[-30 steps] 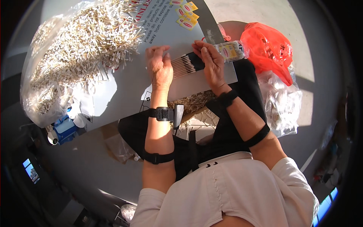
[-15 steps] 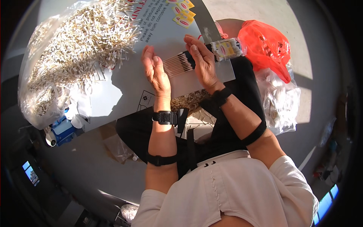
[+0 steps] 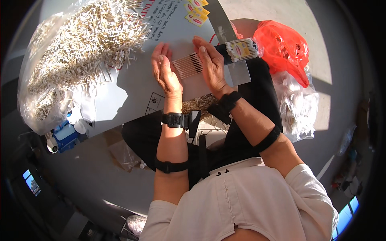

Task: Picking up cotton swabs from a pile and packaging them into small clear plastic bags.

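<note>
L grip & R grip, ctr frame: both spread, no pinch, either side of swab row on bench; contact unclear. Swab pack R of ctr, up a bit; swab heap upper L; yellow cards top ctr.

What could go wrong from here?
The row of swabs lies between the left hand and right hand; uneven pushing might skew it. The pack sits at the right edge of the table, so a nudge might drop it. Strays from the loose pile might mix in.
</note>
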`<act>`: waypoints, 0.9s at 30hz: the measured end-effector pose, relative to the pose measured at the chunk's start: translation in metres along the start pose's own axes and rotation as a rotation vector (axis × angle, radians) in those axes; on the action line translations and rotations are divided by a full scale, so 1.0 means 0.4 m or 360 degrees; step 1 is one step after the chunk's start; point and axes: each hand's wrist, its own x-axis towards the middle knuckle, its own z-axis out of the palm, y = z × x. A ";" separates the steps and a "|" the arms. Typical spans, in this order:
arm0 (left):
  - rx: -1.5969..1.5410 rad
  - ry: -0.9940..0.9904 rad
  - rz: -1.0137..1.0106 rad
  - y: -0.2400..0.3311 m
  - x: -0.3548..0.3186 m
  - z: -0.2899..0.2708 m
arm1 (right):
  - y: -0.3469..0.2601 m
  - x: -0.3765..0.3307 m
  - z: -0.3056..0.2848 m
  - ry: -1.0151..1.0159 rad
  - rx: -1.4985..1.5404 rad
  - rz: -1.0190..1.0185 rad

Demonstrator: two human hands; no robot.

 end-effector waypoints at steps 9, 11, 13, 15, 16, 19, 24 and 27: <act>0.1715 -0.0625 0.0564 0.071 -0.058 -0.060 | -0.047 -0.011 -0.081 0.0018 -0.0225 0.0091; 0.2116 -0.0873 0.0525 0.087 -0.095 -0.037 | -0.058 -0.022 -0.107 -0.0032 -0.0382 0.0119; 0.2236 -0.0945 0.0481 0.085 -0.112 -0.032 | -0.076 -0.034 -0.114 -0.0253 -0.1094 -0.0319; 0.2308 -0.0937 0.0476 0.068 -0.122 -0.035 | -0.080 -0.046 -0.109 -0.0282 -0.1209 -0.0386; 0.2305 -0.0932 0.0479 0.064 -0.123 -0.037 | -0.080 -0.049 -0.108 -0.0307 -0.1324 -0.0448; 0.2342 -0.0927 0.0498 0.054 -0.123 -0.041 | -0.080 -0.049 -0.106 -0.0355 -0.1422 -0.0469; 0.2319 -0.0898 0.0515 0.047 -0.125 -0.041 | -0.079 -0.049 -0.099 -0.0322 -0.1435 -0.0512; 0.2341 -0.0897 0.0508 0.043 -0.124 -0.041 | -0.081 -0.049 -0.100 -0.0337 -0.1460 -0.0521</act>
